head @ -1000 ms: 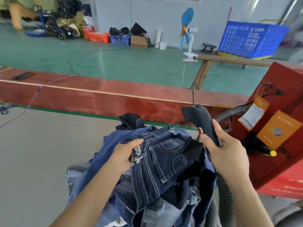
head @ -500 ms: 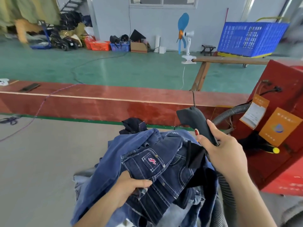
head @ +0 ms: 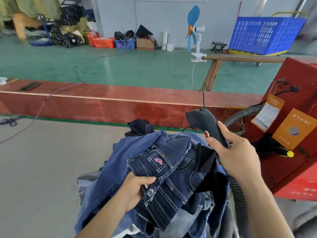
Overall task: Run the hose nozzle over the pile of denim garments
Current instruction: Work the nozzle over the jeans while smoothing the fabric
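Note:
A pile of denim garments [head: 123,162] lies on the grey table in front of me, with dark blue jeans [head: 173,184] on top showing a red logo patch. My left hand [head: 135,188] grips the near edge of those dark jeans. My right hand [head: 235,157] holds the black hose nozzle [head: 204,121] by its handle, above the pile's right side. The nozzle's head points up and left, clear of the cloth. A grey ribbed hose [head: 240,205] runs down past my right forearm.
A red machine [head: 301,138] with orange labels stands close at the right, and another ribbed hose [head: 240,115] enters it. A long red wooden board [head: 103,103] crosses behind the pile. A phone [head: 29,86] lies on it at far left. Grey table surface [head: 42,169] spreads left.
My left hand slid from the top of the jeans to their near edge and took hold, pulling the jeans toward me. The nozzle in my right hand stayed about where it was.

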Demonstrator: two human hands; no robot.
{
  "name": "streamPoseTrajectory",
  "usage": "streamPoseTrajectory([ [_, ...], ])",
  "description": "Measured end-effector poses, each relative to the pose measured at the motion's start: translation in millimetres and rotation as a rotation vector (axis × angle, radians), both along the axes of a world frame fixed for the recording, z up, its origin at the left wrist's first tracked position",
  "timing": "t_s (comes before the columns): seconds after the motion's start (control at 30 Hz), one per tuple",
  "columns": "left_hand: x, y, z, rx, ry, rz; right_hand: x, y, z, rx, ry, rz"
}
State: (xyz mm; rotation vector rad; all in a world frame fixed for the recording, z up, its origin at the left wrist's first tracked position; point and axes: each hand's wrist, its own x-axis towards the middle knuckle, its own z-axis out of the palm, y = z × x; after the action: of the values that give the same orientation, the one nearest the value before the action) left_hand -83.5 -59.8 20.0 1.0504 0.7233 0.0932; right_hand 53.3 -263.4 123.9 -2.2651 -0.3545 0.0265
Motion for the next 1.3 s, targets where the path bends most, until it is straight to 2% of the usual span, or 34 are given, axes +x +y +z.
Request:
streamPoseTrajectory([
  [0.1,1.0,0.9,4.9,0.017,-0.004,0.072,0.6,1.0,-0.3,-0.007,0.003,-0.005],
  [0.23,13.7,21.5,33.6,0.058,-0.109,0.235,4.2,-4.4,0.2,0.023,-0.024,-0.069],
  [0.3,20.6,38.1,59.5,0.095,-0.186,0.227,6.8,-9.7,0.8,0.044,-0.037,-0.104],
  [0.4,26.3,66.1,90.9,0.038,-0.333,0.134,9.3,-14.0,1.2,0.063,-0.042,-0.140],
  [0.47,31.1,82.3,93.2,0.001,-0.354,0.168,9.7,-14.4,0.2,0.061,-0.044,-0.144],
  [0.5,33.0,89.4,86.2,-0.007,-0.301,0.217,9.5,-13.9,-0.2,0.061,-0.044,-0.138],
  [0.57,29.4,98.6,59.2,0.053,-0.058,0.290,9.2,-12.8,-1.2,0.057,-0.037,-0.123],
  [0.67,11.6,99.9,16.6,0.109,0.253,0.203,9.9,-11.6,-2.6,0.032,-0.040,-0.109],
  [0.73,2.7,99.8,5.0,0.115,0.288,0.213,9.9,-10.9,-3.8,0.015,-0.047,-0.103],
  [0.97,5.4,55.2,19.8,0.099,0.264,0.157,10.7,-8.9,-3.7,-0.007,-0.042,-0.104],
  [1.1,16.7,73.8,64.5,0.368,0.081,0.255,12.1,-10.3,-4.3,0.014,-0.051,-0.119],
  [1.2,31.6,110.6,106.4,0.518,-0.127,0.453,11.8,-10.6,-3.2,0.010,-0.053,-0.125],
  [1.23,37.2,121.9,113.2,0.600,-0.068,0.511,11.4,-10.7,-2.8,0.006,-0.054,-0.127],
  [1.3,45.9,135.2,107.1,0.850,0.259,0.512,10.7,-10.0,-2.7,-0.002,-0.049,-0.125],
])
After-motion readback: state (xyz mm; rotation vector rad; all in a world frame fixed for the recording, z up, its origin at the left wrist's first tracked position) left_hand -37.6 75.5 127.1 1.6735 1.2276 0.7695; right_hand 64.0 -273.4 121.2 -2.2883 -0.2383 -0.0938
